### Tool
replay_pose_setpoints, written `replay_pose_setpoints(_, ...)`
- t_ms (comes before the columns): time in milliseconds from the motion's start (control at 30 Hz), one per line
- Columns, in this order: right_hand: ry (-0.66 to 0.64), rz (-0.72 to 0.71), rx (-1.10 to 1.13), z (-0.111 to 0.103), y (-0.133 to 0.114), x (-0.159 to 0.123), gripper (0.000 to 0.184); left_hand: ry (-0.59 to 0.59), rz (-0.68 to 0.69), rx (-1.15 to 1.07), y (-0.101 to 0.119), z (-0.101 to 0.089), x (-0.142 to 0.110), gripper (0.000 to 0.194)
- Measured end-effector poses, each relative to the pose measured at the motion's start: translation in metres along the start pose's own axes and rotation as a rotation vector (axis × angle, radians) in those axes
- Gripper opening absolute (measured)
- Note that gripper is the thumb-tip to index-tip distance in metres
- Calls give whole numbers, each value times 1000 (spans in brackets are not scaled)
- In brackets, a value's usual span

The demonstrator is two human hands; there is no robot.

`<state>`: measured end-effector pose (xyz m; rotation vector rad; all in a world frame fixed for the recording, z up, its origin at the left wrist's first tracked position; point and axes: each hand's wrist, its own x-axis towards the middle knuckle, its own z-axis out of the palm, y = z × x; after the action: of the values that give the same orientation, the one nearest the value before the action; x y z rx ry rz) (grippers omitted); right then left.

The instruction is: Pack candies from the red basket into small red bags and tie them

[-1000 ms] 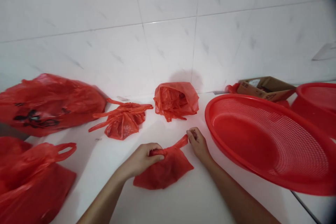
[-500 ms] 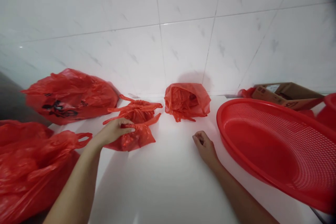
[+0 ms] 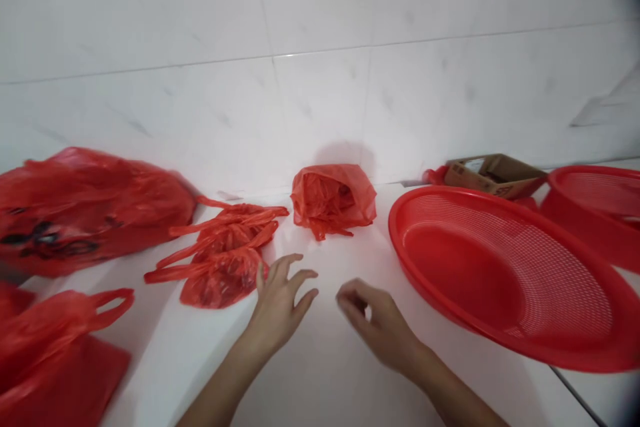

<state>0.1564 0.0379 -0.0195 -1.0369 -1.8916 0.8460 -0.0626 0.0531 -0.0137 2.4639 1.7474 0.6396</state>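
My left hand [image 3: 280, 300] is open with its fingers spread, and it holds nothing. Its fingertips are just beside a pile of folded red plastic bags [image 3: 223, 273], whose handles stick out to the left. My right hand [image 3: 375, 320] hangs loosely curled over the white counter [image 3: 310, 380], touching nothing. A crumpled red plastic bag [image 3: 333, 200] sits against the wall behind my hands. Two larger, full red bags lie at the left: one at the back [image 3: 85, 210], another near the front [image 3: 55, 367].
A large red perforated basket [image 3: 480, 280] lies on the counter at the right, with a second red basket [image 3: 593, 203] beyond it. A cardboard box [image 3: 495, 177] stands at the back right. White marble-patterned tiles [image 3: 320, 67] form the wall behind.
My left hand has let go of the folded bag, which now lies on the pile, and has moved right. My right hand has moved left, toward the middle of the counter.
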Motion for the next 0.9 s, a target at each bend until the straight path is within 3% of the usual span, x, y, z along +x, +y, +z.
replay_pose_setpoints(33, -82, -179, -60, -16, -20, -8, 11, -18, 18, -13, 4, 3, -1, 22)
replay_pose_setpoints(67, -38, -309, -130, -38, -37, -16, 10, -30, 28, -19, 5, 5, -1, 22)
replay_pose_setpoints(100, 50, -343, -202, -64, -48, -22, 14, -36, 31, -20, 4, 6, -1, 22)
replay_pose_setpoints(133, 232, -327, -298, -94, -53, -28, 13, -39, 32, -17, 2, 6, -1, 22)
replay_pose_setpoints(167, 464, -264, -440, -127, -51, -33, 12, -42, 29, -13, -2, 7, 0, 23)
replay_pose_setpoints(200, 747, -103, -569, -163, -42, -38, 12, -45, 22, -8, -7, 7, 0, 23)
replay_pose_setpoints(267, 987, 221, -856, -236, -5, -48, 25, -56, 9, 5, -16, 9, 0, 24)
replay_pose_setpoints(367, 801, 658, -1197, -323, 71, -72, 52, -82, -12, 20, -25, 14, -3, 25)
replay_pose_setpoints(433, 652, 791, -1275, -358, 117, -91, 67, -96, -17, 22, -24, 18, -4, 25)
replay_pose_setpoints(533, 615, 782, -1393, -379, 158, -114, 62, -117, -13, 14, -16, 20, -1, 25)
replay_pose_setpoints(633, 527, 828, -1380, -381, 162, -123, 46, -131, -10, 1, -6, 21, 4, 26)
replay_pose_setpoints(767, 500, 868, -1273, -381, 137, -123, 44, -138, 5, -26, -3, 23, 2, 25)
replay_pose_setpoints(900, 551, 869, -1339, -372, 90, -114, 42, -97, -11, -57, -12, 27, -9, 25)
